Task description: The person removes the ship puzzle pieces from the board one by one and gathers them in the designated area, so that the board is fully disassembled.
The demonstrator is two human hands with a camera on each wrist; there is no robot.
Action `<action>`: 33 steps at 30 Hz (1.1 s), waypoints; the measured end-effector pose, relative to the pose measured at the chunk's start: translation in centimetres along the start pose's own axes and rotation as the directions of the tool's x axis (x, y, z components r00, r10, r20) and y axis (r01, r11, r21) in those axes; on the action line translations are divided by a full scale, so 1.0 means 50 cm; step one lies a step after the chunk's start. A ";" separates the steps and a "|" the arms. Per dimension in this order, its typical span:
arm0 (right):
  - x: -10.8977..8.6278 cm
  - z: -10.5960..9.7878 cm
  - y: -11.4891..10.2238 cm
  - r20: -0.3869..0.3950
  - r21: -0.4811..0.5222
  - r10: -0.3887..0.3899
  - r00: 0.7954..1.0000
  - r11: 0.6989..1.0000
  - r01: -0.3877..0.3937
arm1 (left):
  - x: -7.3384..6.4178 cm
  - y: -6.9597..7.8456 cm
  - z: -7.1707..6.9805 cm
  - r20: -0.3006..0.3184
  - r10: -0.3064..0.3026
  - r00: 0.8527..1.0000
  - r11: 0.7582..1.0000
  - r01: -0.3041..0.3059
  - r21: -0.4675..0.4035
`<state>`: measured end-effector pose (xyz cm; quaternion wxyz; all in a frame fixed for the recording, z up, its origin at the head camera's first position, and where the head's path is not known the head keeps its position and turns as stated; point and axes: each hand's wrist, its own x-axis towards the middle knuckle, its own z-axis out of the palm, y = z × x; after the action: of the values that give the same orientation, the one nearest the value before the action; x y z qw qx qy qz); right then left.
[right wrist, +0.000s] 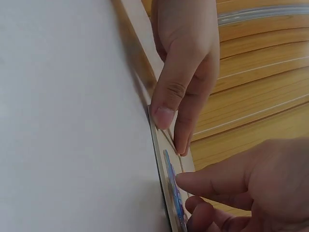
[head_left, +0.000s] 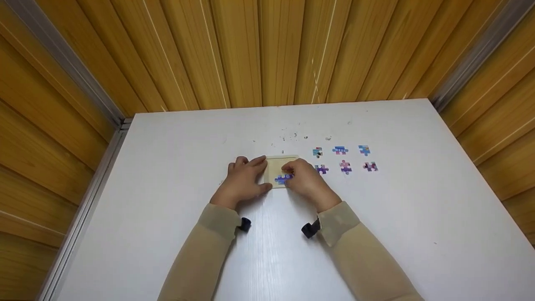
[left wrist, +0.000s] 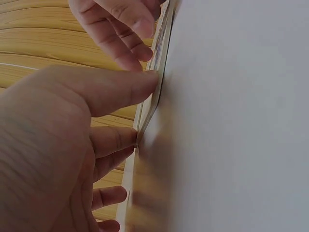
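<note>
A small pale wooden puzzle tray lies on the table between the hands. The left hand holds its left side, thumb at the near corner and fingers at the far one. Inside the tray are joined blue and purple puzzle pieces, also visible edge-on in the right wrist view. Over the tray's right part, the right hand pinches a puzzle piece between thumb and curled fingers, covering most of it. In the left wrist view the left thumb presses against the tray's edge.
Right of the tray, loose puzzle pieces lie in two rows, among them a blue one and a pink one. Small dark specks dot the white table behind the tray. Wood-look panels stand around it.
</note>
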<state>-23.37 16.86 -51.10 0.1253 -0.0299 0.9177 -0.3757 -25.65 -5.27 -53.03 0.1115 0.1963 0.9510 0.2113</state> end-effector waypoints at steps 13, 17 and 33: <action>0.002 -0.001 0.003 0.004 -0.053 -0.007 1.000 0.999 0.008 | -0.002 0.001 0.000 0.001 -0.019 1.000 1.000 0.019 -0.018; 0.001 -0.002 0.004 0.007 -0.051 0.000 1.000 0.999 0.000 | -0.003 0.002 -0.002 0.003 -0.007 1.000 1.000 0.007 -0.005; -0.002 -0.001 0.008 -0.011 -0.068 -0.022 1.000 0.997 0.022 | -0.002 -0.001 0.000 0.000 0.005 1.000 1.000 -0.005 -0.002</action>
<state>-23.26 17.18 -51.32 0.1148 -0.0420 0.9302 -0.3460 -25.58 -5.34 -53.05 0.1113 0.1984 0.9503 0.2124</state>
